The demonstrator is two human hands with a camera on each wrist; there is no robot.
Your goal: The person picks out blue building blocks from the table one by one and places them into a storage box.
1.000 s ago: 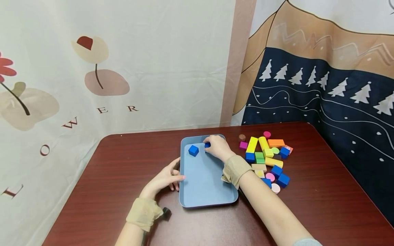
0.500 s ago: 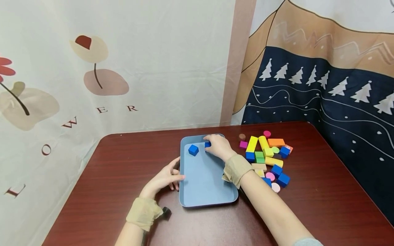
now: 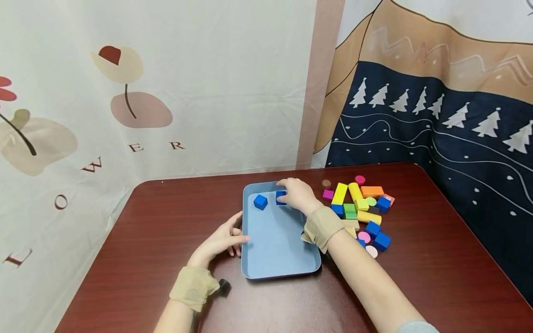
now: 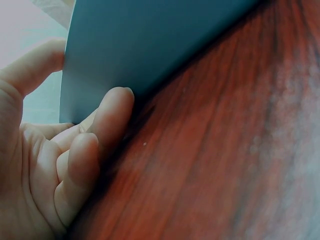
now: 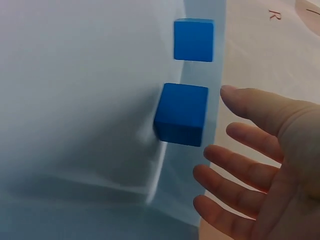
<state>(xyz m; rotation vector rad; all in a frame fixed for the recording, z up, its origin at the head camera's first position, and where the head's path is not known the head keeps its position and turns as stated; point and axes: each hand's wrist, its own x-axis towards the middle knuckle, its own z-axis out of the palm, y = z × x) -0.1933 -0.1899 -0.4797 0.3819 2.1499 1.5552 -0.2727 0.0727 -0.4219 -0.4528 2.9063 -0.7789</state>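
A blue tray (image 3: 275, 249) lies on the table, holding two blue cubes near its far end. My left hand (image 3: 222, 238) holds its left side, thumb over the rim and fingers against the outer wall; the left wrist view shows that wall (image 4: 130, 45) with the fingers (image 4: 112, 117) touching it. Over the tray's far right part is my right hand (image 3: 297, 194), beside the right-hand blue cube (image 3: 281, 197). In the right wrist view its fingers (image 5: 240, 160) are spread apart, with a gap to that cube (image 5: 181, 115). The other blue cube (image 3: 260, 202) sits to the left.
Right of the tray lies a loose group of coloured blocks, among them a yellow bar (image 3: 339, 194), an orange block (image 3: 372, 192), a green block (image 3: 350, 211), blue cubes (image 3: 381, 241) and a pink disc (image 3: 364, 237). Patterned cloth (image 3: 233, 92) hangs behind the table (image 3: 175, 199).
My right hand's fingers have loosened from the right-hand blue cube, and more of that cube now shows. The left hand stays at the tray's side.
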